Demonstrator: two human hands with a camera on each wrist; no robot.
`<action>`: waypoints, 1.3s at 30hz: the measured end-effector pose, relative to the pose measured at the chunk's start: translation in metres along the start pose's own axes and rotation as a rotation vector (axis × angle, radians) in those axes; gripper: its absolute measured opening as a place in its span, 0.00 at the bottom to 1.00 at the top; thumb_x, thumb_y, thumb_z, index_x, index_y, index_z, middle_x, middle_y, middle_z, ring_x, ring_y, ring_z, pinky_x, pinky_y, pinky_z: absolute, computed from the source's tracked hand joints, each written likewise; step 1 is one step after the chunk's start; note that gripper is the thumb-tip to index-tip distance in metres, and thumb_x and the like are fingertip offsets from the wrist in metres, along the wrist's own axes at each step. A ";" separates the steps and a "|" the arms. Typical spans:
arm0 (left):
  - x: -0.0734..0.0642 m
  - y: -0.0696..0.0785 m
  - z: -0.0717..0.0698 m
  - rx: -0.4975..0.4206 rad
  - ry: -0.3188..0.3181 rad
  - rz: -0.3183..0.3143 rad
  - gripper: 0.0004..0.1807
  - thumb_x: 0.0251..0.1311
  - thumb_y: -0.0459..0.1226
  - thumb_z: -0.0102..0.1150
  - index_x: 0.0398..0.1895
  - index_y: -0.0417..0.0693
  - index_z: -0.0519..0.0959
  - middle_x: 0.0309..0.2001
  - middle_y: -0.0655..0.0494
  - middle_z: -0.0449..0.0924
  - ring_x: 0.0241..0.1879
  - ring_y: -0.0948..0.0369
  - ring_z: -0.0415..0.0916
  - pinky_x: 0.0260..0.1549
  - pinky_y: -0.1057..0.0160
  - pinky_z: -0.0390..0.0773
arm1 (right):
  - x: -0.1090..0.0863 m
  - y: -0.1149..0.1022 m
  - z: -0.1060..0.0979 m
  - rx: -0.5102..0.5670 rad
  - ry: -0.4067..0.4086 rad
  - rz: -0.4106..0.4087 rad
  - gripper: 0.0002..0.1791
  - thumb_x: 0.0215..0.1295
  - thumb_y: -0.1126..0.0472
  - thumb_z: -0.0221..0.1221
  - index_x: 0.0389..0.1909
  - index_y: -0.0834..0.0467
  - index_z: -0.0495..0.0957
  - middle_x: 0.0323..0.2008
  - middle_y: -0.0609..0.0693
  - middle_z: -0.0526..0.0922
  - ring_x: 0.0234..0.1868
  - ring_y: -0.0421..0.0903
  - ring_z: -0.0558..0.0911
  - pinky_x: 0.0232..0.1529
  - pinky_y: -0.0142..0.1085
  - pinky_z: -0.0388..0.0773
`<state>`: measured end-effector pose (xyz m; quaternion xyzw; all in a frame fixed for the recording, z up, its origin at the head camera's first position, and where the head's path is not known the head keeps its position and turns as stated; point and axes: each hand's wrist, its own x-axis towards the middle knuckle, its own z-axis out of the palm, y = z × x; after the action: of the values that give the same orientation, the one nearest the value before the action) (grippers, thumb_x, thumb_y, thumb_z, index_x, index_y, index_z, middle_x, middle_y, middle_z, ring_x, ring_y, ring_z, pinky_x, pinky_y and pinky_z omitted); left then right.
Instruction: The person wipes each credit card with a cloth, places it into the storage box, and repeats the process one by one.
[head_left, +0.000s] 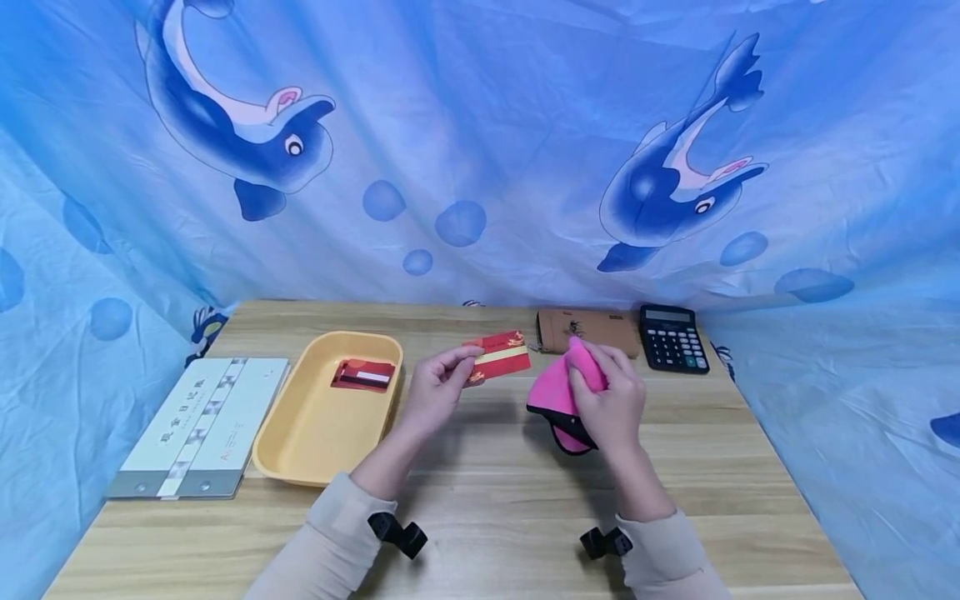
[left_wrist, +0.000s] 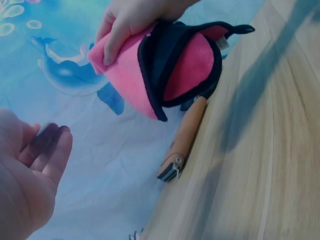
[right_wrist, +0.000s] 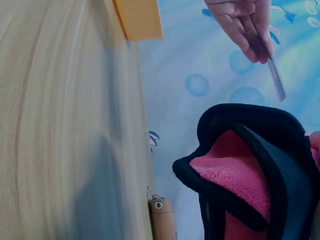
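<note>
Pinched between the thumb and fingers of my left hand is a red card with a yellow stripe, held up over the table. In the right wrist view this card shows edge-on. My right hand grips a pink cloth with black edging, bunched at its top. Its lower end hangs in folds, and the left wrist view shows a pink inside and black trim on the cloth. The card and the cloth are apart, side by side above the table.
Left of my left hand stands a yellow tray with red cards in it. A grey-white binder lies farther left. At the back lie a brown wallet and a black calculator. A blue dolphin-print curtain surrounds the wooden table.
</note>
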<state>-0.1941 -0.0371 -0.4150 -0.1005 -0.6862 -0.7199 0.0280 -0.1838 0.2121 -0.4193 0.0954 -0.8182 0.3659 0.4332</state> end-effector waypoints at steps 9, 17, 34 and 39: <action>0.001 -0.003 -0.004 0.108 0.004 0.092 0.15 0.63 0.23 0.59 0.52 0.36 0.85 0.53 0.42 0.84 0.38 0.63 0.81 0.30 0.74 0.79 | 0.001 -0.001 -0.005 0.011 0.001 0.009 0.17 0.56 0.64 0.72 0.48 0.63 0.87 0.42 0.59 0.86 0.38 0.52 0.86 0.38 0.22 0.76; 0.003 -0.008 -0.007 0.059 0.102 0.074 0.10 0.60 0.22 0.65 0.45 0.34 0.86 0.38 0.44 0.87 0.30 0.67 0.80 0.31 0.72 0.81 | 0.000 0.001 -0.005 0.040 0.026 0.004 0.18 0.54 0.67 0.72 0.48 0.62 0.87 0.41 0.57 0.86 0.38 0.54 0.86 0.38 0.23 0.76; 0.004 -0.013 -0.002 -0.031 -0.016 -0.077 0.14 0.74 0.32 0.54 0.51 0.27 0.80 0.40 0.33 0.86 0.36 0.51 0.88 0.41 0.53 0.87 | -0.004 -0.011 0.000 0.133 -0.014 -0.062 0.18 0.53 0.69 0.72 0.47 0.63 0.87 0.41 0.57 0.86 0.36 0.53 0.85 0.39 0.21 0.76; 0.001 -0.018 0.007 -0.033 0.010 -0.090 0.14 0.74 0.31 0.54 0.52 0.25 0.80 0.43 0.33 0.85 0.36 0.54 0.88 0.41 0.61 0.87 | -0.009 -0.018 0.006 0.164 -0.066 -0.075 0.18 0.54 0.67 0.72 0.47 0.62 0.87 0.42 0.55 0.86 0.37 0.50 0.85 0.38 0.23 0.79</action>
<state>-0.1972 -0.0289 -0.4327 -0.0661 -0.6781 -0.7320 -0.0027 -0.1734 0.1935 -0.4194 0.1728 -0.7952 0.4117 0.4102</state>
